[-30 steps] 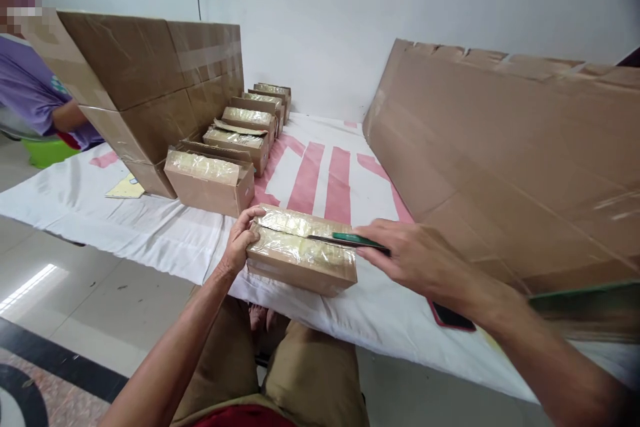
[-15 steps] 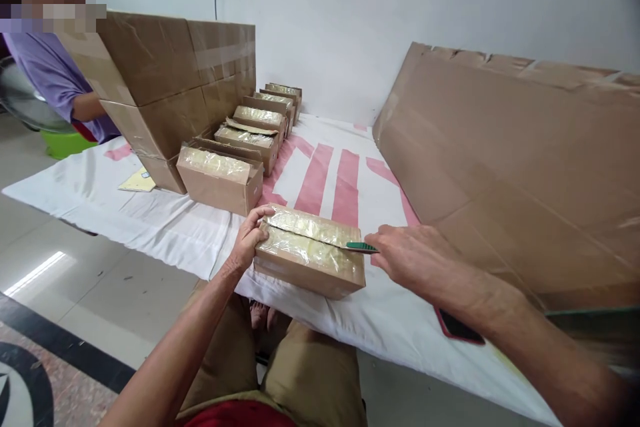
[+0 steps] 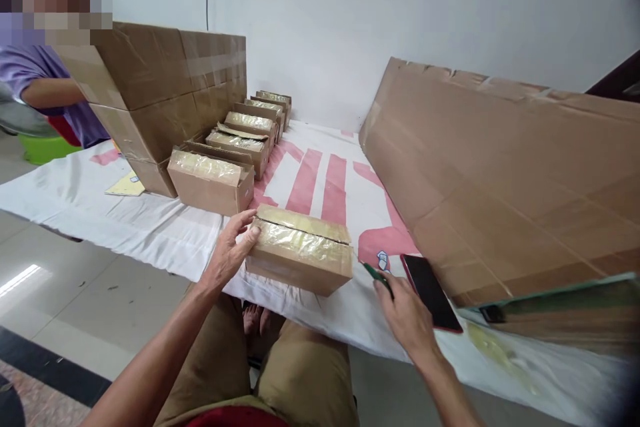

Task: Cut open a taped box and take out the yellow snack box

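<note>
Now, L hand (image 3: pixel 231 250) on box (image 3: pixel 299 250), long axis left-right

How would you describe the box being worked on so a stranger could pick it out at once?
Start at the white cloth with red stripes spread over the floor. At its near edge, the left hand rests on a small tape-covered box. Unlike the row of similar boxes lined up farther back, it sits alone, nearest the camera, with a slit along its top.

Under your left fingers (image 3: pixel 245 235) sits a brown box (image 3: pixel 299 250) with glossy yellowish tape. By your right fingers (image 3: pixel 385 287) you have a green-handled knife (image 3: pixel 376 274), a black phone (image 3: pixel 431 283) edged red, and a white cloth (image 3: pixel 320 180) with pink stripes.
</note>
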